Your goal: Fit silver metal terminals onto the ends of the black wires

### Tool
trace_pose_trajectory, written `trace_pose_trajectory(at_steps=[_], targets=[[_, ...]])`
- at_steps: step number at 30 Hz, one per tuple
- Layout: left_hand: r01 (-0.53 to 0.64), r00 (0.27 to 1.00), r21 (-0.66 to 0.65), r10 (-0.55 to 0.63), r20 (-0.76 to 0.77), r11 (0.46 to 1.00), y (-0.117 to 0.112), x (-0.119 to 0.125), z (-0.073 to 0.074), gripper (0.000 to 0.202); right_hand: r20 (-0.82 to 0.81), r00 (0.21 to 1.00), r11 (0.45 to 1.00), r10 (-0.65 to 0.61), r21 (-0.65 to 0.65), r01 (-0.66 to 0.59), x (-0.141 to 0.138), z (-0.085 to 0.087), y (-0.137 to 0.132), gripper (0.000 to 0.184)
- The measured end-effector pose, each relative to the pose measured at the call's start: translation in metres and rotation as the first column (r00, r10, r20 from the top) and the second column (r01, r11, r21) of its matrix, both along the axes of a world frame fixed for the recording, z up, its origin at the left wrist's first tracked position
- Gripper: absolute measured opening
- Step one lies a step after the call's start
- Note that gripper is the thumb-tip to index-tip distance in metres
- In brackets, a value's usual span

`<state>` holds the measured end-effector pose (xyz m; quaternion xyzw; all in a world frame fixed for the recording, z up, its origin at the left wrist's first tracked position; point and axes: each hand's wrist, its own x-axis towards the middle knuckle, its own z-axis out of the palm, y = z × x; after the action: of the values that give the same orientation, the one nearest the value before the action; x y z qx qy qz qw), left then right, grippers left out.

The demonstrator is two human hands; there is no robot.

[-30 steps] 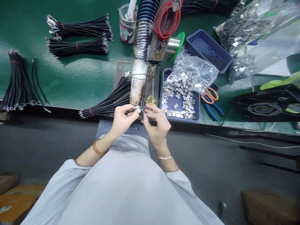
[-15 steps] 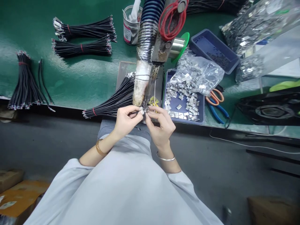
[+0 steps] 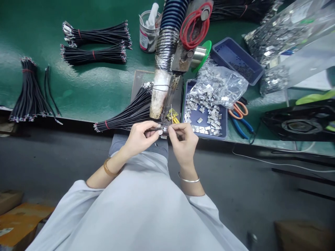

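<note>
My left hand (image 3: 141, 137) pinches the end of a thin black wire (image 3: 155, 129) at the bench's front edge. My right hand (image 3: 184, 139) pinches a small silver metal clip (image 3: 164, 129) against that wire end. Both hands meet just below the tip of a taped, ribbed hose (image 3: 163, 78) and a fixed tool with a thin solder wire (image 3: 171, 109). A bundle of black wires (image 3: 125, 113) tied with a red band lies just left of my hands. A blue tray (image 3: 222, 130) of silver clips sits to the right.
More black wire bundles (image 3: 96, 35) (image 3: 30, 90) lie on the green mat at the left. A tin can (image 3: 146, 33), a red cable coil (image 3: 193, 22), a second blue tray (image 3: 237, 59), bags of clips (image 3: 277, 31), orange and blue-handled cutters (image 3: 239, 115) and a black fan (image 3: 298, 123) stand around.
My hands have dropped slightly toward the bench's front edge, still pinching the wire end and the clip together. The view has shifted a little.
</note>
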<state>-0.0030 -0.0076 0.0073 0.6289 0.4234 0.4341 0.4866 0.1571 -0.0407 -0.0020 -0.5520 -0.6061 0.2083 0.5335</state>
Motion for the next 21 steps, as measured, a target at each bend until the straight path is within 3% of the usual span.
trace_pose_trajectory(at_steps=[4,6,9,13,21], targets=[[0.118,0.992,-0.076,-0.113,0.063,0.99,0.0,-0.009,0.001,0.021,-0.191,0.978,0.99,0.088,-0.096,-0.108,-0.002,0.0,0.001,0.01],[0.16,0.984,-0.129,-0.149,0.095,0.979,0.0,-0.01,0.0,0.025,-0.116,0.992,0.997,0.057,-0.05,-0.063,-0.004,-0.001,0.0,0.008],[0.13,0.988,-0.136,-0.117,0.1,0.982,0.0,-0.008,-0.002,0.026,0.088,0.995,0.992,-0.051,0.119,0.041,-0.007,-0.001,-0.003,0.007],[0.066,0.997,-0.115,-0.061,0.043,0.991,-0.001,-0.005,-0.007,0.025,0.287,0.952,0.964,-0.104,0.264,0.026,-0.008,-0.002,-0.004,0.012],[0.041,0.999,-0.074,-0.043,-0.031,0.996,0.001,-0.001,-0.01,0.025,0.265,0.957,0.976,-0.123,0.208,0.068,-0.01,-0.006,0.002,0.009]])
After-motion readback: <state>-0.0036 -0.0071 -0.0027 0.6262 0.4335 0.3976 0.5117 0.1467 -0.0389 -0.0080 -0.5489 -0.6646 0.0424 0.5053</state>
